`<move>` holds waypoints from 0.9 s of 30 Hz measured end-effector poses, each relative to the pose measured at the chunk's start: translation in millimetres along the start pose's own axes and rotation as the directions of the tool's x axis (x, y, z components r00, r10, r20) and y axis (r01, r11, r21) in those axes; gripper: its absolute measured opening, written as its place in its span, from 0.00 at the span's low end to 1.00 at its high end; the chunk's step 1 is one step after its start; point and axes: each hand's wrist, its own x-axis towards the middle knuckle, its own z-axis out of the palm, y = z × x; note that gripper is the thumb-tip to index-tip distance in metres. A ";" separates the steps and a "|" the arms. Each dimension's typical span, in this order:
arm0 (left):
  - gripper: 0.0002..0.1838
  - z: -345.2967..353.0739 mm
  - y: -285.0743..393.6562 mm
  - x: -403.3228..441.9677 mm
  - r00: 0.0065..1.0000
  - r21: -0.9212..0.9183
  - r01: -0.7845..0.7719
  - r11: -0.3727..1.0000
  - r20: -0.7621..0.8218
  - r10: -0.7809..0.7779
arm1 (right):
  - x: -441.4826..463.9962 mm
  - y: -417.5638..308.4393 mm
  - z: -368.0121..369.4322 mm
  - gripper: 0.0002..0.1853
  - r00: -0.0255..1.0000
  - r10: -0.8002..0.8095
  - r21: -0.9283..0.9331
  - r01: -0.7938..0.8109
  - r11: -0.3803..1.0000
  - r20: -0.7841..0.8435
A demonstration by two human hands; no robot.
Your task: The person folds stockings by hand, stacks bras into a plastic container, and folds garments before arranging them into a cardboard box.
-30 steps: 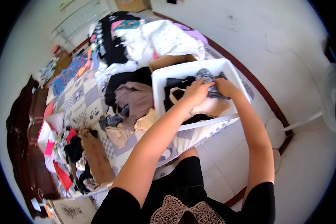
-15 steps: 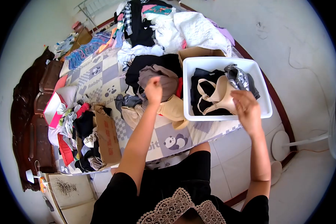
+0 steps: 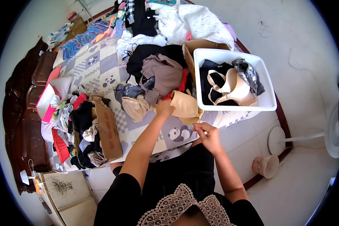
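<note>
A tan bra (image 3: 185, 104) lies near the front edge of the bed. My left hand (image 3: 165, 109) is closed on its left side. Just below the bra's lower right edge is my right hand (image 3: 209, 137), thumb and fingers pinched together; whatever may be between them is too small to make out. To the right, a white plastic bin (image 3: 235, 108) holds a beige bra (image 3: 235, 88), dark clothing and a shiny grey bundled garment (image 3: 248, 75). Behind my left hand lie a mauve-brown garment (image 3: 162, 73) and a crumpled beige cloth (image 3: 135, 108).
A cardboard box (image 3: 108, 130) stuffed with clothes stands at the left of the bed. White quilted bedding (image 3: 205, 24) and more clothes are piled at the back. Another cardboard box (image 3: 199, 46) sits behind the bin. On the floor at right are a fan (image 3: 277, 140) and a bucket (image 3: 265, 166).
My right hand has left the beige bra in the bin and come down left beside the tan bra. My left hand has lowered from above the mauve-brown garment onto the tan bra.
</note>
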 end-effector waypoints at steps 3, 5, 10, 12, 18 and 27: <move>0.28 -16.8 -5.3 -17.1 0.962 -0.349 -0.039 0.936 0.241 0.129 | -4.8 6.6 10.7 0.10 0.997 -0.055 -0.209 0.043 0.977 -0.050; 0.23 -22.0 -12.1 -36.7 0.971 -0.484 -0.161 0.860 0.076 0.225 | -9.2 14.2 23.4 0.28 0.987 -0.155 -0.432 0.123 0.893 -0.038; 0.18 -91.5 34.9 -119.3 0.987 -0.887 -0.136 0.442 -0.086 0.133 | -13.8 -1.2 77.1 0.55 0.957 -0.268 -0.327 0.220 0.919 -0.111; 0.17 -101.1 48.1 -144.3 1.000 -0.935 0.008 0.355 0.010 0.003 | -17.0 -18.5 99.8 0.58 0.893 -0.436 -0.310 0.386 0.869 -0.109; 0.12 -152.6 49.5 -195.9 0.955 -0.813 -0.261 0.520 -0.140 0.261 | -11.7 -40.2 103.2 0.26 0.950 0.227 0.447 -0.110 0.888 -0.216; 0.28 -124.4 -27.3 -187.9 0.959 -0.940 -0.275 0.203 -0.252 0.133 | -2.5 -86.6 71.8 0.30 0.868 0.263 0.886 -0.456 0.083 0.422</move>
